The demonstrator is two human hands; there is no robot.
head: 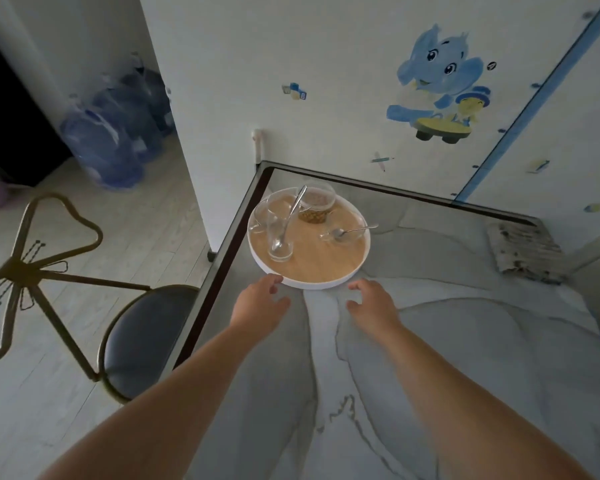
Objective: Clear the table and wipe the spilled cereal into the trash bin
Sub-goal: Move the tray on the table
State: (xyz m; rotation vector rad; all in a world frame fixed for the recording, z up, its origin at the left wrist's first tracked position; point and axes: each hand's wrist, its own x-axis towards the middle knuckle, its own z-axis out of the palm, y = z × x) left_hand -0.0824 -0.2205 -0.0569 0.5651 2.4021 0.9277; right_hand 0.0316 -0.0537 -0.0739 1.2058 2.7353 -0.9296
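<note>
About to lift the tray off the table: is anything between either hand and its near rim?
Nothing visible. The left hand is right at the near rim of the tray, and the right hand is just short of it over bare table. The cloth lies off to the right, clear of both.

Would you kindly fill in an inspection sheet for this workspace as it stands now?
Surface: marbled table, dark-edged, set against the wall.
Job's things: round tray near the far left corner, carrying a tall glass with a spoon, a cereal bowl and a small bowl; grey cloth at the right. No spilled cereal or bin seen.
Clutter: nothing seen.
Grippers: left hand at the tray's near rim, contact unclear; right hand just short of it; both open, holding nothing.
Cables: nothing seen.
Surroundings: chair, water jugs, elephant sticker.
</note>
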